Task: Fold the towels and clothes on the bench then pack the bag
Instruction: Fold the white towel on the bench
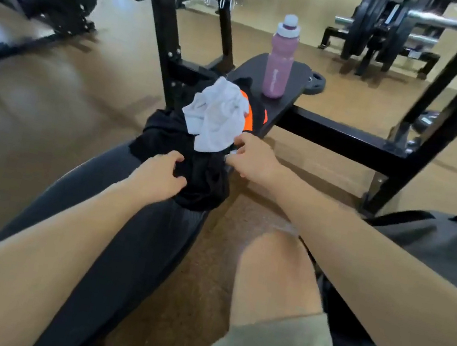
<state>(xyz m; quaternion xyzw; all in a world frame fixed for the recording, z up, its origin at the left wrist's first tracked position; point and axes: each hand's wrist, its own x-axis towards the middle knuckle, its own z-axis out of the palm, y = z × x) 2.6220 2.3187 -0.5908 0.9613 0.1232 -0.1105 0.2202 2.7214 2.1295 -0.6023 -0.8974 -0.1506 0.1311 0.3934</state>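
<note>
- A heap of unfolded laundry is seen on the table (129, 226), a long dark padded bench running from near left to far right.
- The black garment (205, 178) lies crumpled at the near end of the heap, the white towel (218, 117) is bunched on top just beyond it, and an orange piece (250, 115) shows at the far side, partly covered.
- The left hand (160, 177) is laid on the black garment's near-left edge, its grip narrow, with fingers curled into the cloth.
- The right hand (249, 156) is held at the towel's near-right corner; its grip appears pinched on the hem, though blur leaves this uncertain.
- The towel lies just beyond and left of the right hand, which is the nearer to it; lifting it off is judged to be the coming move.
- A pink bottle (280, 58) stands upright on the table's far end, apart from the heap.
- The grey bag (445, 252) is seen on the floor at near right.
</note>
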